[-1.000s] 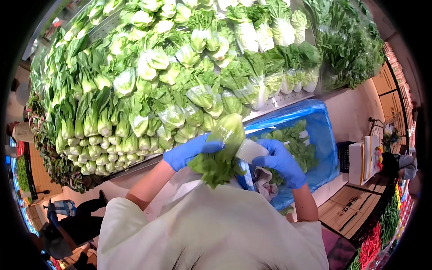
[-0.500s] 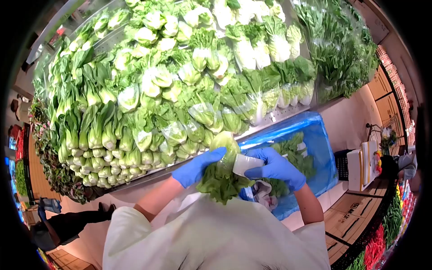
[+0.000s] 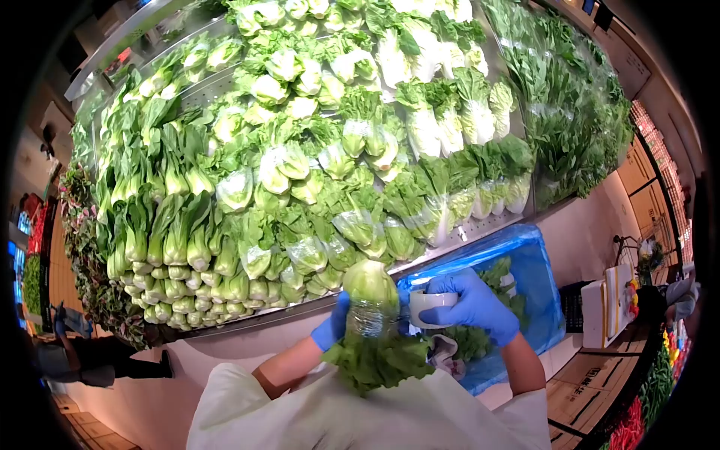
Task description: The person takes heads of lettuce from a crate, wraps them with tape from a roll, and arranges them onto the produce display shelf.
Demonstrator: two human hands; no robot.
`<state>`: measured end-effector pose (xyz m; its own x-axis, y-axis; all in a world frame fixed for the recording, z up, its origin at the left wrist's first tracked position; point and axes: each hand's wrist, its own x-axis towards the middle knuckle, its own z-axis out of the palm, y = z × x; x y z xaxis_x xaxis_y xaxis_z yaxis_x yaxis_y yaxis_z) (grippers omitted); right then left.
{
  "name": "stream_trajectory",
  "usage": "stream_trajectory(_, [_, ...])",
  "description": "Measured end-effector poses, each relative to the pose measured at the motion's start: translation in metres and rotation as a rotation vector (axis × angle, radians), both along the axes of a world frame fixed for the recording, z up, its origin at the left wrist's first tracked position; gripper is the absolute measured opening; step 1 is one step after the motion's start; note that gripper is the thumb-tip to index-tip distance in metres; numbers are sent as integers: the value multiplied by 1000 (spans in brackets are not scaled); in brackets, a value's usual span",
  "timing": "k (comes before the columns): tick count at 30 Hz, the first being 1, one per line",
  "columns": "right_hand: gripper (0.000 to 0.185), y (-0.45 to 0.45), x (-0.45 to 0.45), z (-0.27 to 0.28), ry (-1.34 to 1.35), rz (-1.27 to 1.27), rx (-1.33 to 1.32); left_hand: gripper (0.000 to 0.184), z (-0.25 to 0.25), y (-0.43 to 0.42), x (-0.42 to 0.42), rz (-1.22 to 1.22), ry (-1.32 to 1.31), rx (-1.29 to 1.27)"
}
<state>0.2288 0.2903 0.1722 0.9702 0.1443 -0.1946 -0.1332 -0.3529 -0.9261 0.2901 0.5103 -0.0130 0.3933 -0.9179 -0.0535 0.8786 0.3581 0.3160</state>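
My left hand, in a blue glove, holds a head of lettuce from its left side, the pale base up and the leaves hanging toward me. Clear film circles the middle of the lettuce. Part of my left hand is hidden behind it. To the right, my gloved right hand is closed around a small white roll of film, close beside the lettuce. Below that hand, a blue plastic-lined crate contains leafy greens and a greyish crumpled cloth or glove.
Ahead, a sloping display carries rows of lettuce, bok choy and napa cabbage. Bagged dark greens stand at right. A white foam box is beyond the crate. Another person stands at lower left.
The lettuce has turned so its film-wrapped side faces me, and my left hand has slipped behind its left side. The roll has moved right, away from the lettuce. The display appears lower and further right.
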Motion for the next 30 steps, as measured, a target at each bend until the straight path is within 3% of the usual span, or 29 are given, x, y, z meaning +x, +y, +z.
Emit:
stream_trajectory(1, [34,-4,3,-11,-10,9,1,85,24,1,-2,29,-40,104])
stream_trajectory(2, [36,-11,7,-28,26,63,-412,85,61,-1,5,40,-57,104])
stream_trajectory(3, [39,-18,10,-52,56,102,-822,73,115,-5,18,21,-192,-239])
stream_trajectory(4, [40,-36,-2,-97,6,60,-690,61,164,-8,32,-15,-322,-578])
stream_trajectory(6, [40,-48,-14,-151,3,-72,-543,50,187,-6,50,-21,-499,-939])
stream_trajectory(7, [39,-47,-14,-157,77,-167,-505,52,179,4,51,81,-439,-633])
stream_trajectory(8, [37,-47,-3,-150,273,-250,-276,55,168,16,51,176,-361,-323])
stream_trajectory(9, [30,-36,11,-106,355,-308,-151,58,155,24,51,261,-268,-13])
stream_trajectory(10, [30,-31,19,-75,296,-372,104,69,136,27,56,290,-268,72])
stream_trajectory(11, [30,-29,25,-57,235,-434,360,69,118,30,60,310,-278,76])
stream_trajectory(12, [28,-28,26,-54,174,-450,626,67,102,33,63,251,-313,257])
stream_trajectory(14, [25,-26,41,-36,242,16,1138,62,96,33,63,174,-417,528])
stream_trajectory(15, [22,-19,46,-50,267,-14,1032,62,99,31,59,190,-424,528])
stream_trajectory(17, [22,-6,58,-78,321,-70,885,59,111,31,49,45,-167,330])
stream_trajectory(19, [22,10,69,-108,331,-42,1107,60,134,37,43,55,-199,321])
stream_trajectory(21, [24,31,84,-85,238,208,1388,61,142,46,56,66,-226,308])
stream_trajectory(22, [24,32,91,-89,234,224,1379,64,141,53,65,131,-260,323])
stream_trajectory(23, [29,34,92,-102,115,-40,1123,66,142,61,72,192,-290,338])
stream_trajectory(24, [32,33,95,-112,45,-163,995,77,153,69,89,367,-523,457])
stream_trajectory(25, [35,33,98,-123,-8,-286,851,84,157,80,113,384,-610,551])
stream_trajectory(27, [57,25,103,-142,-206,-75,525,86,179,96,149,608,-865,659])
stream_trajectory(28, [57,25,104,-154,-159,-156,623,83,188,104,165,723,-1018,721])
stream_trajectory(29, [57,29,105,-152,-150,-156,616,84,182,118,197,823,-1459,802])
stream_trajectory(30, [56,37,106,-149,-40,-233,708,82,190,126,217,889,-1657,764])
